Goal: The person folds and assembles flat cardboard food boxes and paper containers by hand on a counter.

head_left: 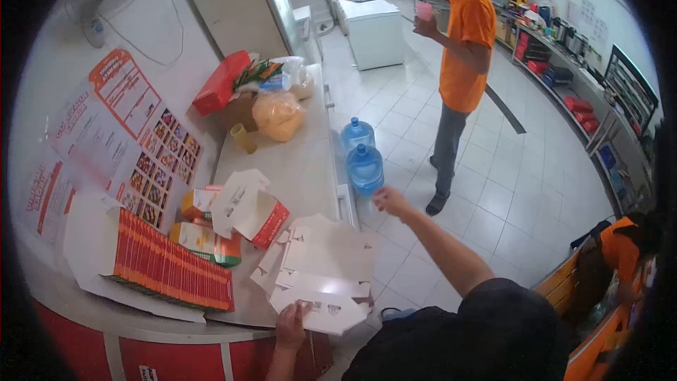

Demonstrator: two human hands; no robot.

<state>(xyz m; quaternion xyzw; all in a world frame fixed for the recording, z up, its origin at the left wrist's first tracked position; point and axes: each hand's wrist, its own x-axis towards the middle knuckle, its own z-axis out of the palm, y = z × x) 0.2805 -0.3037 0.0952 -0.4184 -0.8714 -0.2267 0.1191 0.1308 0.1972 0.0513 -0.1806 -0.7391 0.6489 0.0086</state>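
Cardboard blank (326, 257): flap (331, 310) toward wearer (458, 339), long axis unclear; left fingers (288, 314) gripping flap, right fingers (381, 202): cannot tell.

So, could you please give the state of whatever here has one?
White cardboard blank: opened out, mostly flat
White-and-red box: partly folded, open
Red-edged cardboard pieces: packed in a row
Blue water jugs: upright
Chest freezer: apparently shut
Left hand: touching the blank's near flap
Right hand: raised, off the blank

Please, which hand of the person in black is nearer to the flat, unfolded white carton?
Left. The left hand touches the near edge of the carton; the right hand is raised apart from it, beyond the counter edge.
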